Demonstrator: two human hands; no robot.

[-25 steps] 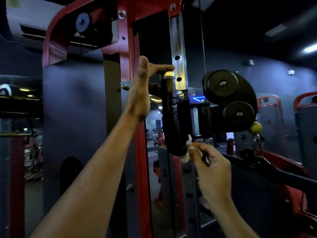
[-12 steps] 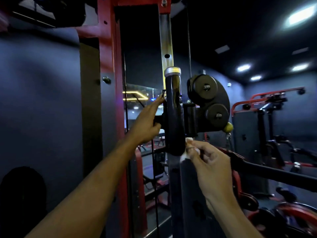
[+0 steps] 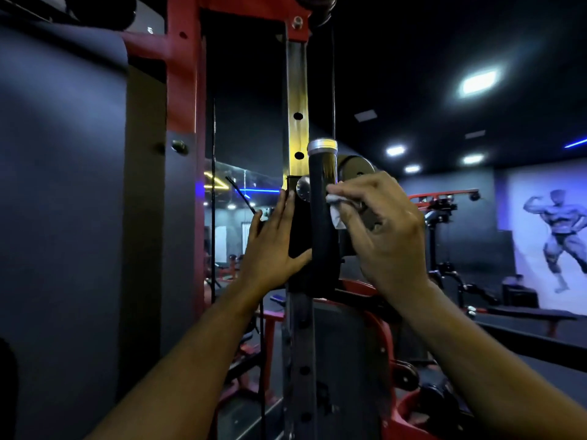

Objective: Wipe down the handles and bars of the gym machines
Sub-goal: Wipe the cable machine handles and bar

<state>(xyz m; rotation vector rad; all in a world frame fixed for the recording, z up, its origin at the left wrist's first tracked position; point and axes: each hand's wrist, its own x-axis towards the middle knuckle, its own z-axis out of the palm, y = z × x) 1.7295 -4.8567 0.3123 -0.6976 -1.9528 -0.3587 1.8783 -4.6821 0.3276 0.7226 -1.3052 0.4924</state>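
A black upright handle [image 3: 321,198] with a silver cap stands on the sliding carriage of a cable machine. My right hand [image 3: 382,230] pinches a small white cloth [image 3: 336,208] and presses it against the handle's right side, below the cap. My left hand [image 3: 270,246] lies flat with straight fingers on the black carriage block [image 3: 297,230] just left of the handle. A silver knob [image 3: 303,188] sits above my left fingertips.
The carriage rides on a drilled metal upright [image 3: 298,122] inside a red frame [image 3: 185,74]. A dark panel [image 3: 63,185] fills the left. Black pulley discs [image 3: 355,168] sit behind my right hand. More red machines [image 3: 444,201] and a bench [image 3: 527,314] stand at the right.
My right hand has carried the cloth from the handle's bottom end up to its upper part. My left hand has settled flat on the carriage. The view has shifted right.
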